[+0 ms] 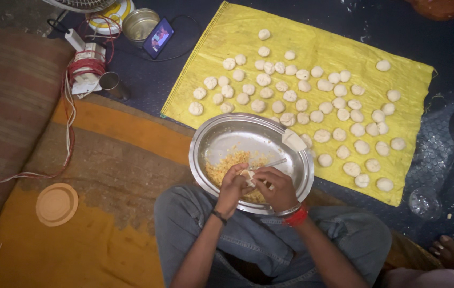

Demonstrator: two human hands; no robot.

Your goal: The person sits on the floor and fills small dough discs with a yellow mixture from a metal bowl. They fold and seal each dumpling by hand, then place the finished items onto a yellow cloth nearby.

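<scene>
A round steel plate (221, 136) rests on my lap and the floor, holding a heap of yellow crumbly filling (227, 162), a spoon (269, 164) and a flat piece of white dough (293, 140) at its far rim. Over the plate's near side, my left hand (232, 186) and my right hand (275, 186) meet around a small white dough piece (247, 174), fingers pinched on it. Beyond the plate, several finished white dough balls (291, 96) lie in rows on a yellow sheet (237, 32).
A phone (158, 37) with a lit screen, a steel bowl (139, 24), a steel cup (110, 81) and a wound extension cord (85, 66) sit at the far left. A tan round lid (57, 204) lies on the orange mat. Another person's bare foot (451, 250) is at the near right.
</scene>
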